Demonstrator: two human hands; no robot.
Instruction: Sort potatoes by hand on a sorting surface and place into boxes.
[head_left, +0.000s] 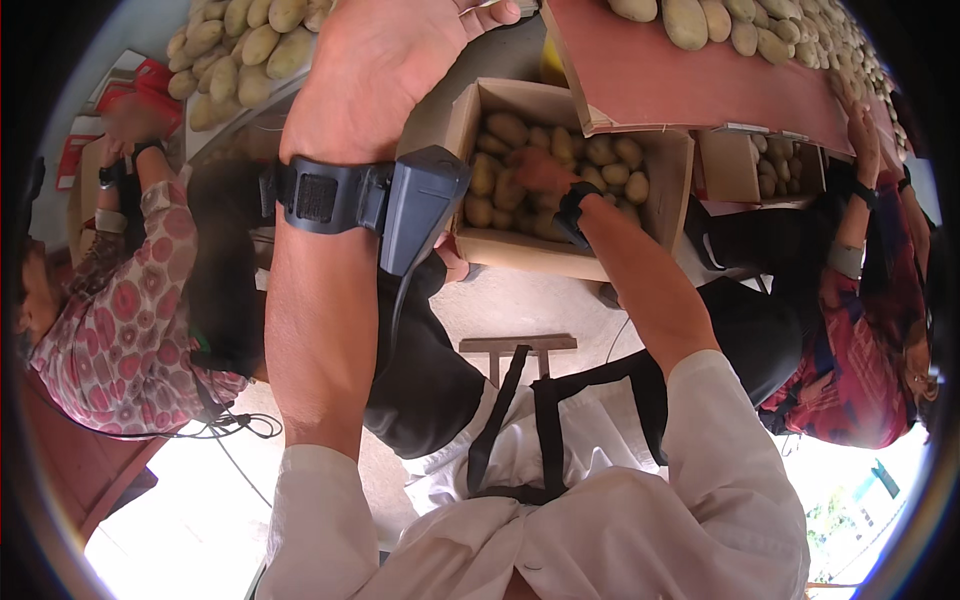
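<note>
My right hand (541, 171) reaches down into an open cardboard box (525, 251) of oval, yellow-brown produce that looks like potatoes (506, 129). Its fingers are among the potatoes, and whether they grip one is hidden. A black strap circles that wrist. My left hand (409, 56) is raised near the camera at the top edge, beyond the box's left side. Most of its fingers are cut off by the picture's edge, so what they hold cannot be made out. Around the left wrist sits a black strap with a dark, wedge-shaped device (424, 210) and a cable.
A reddish board tabletop (697, 90) overhangs the box's far right corner, with piled potatoes (780, 34) on it. Another heap (240, 52) lies at upper left. People sit on both sides, beside a second box (727, 166) at right. A small wooden stool (517, 343) stands before me.
</note>
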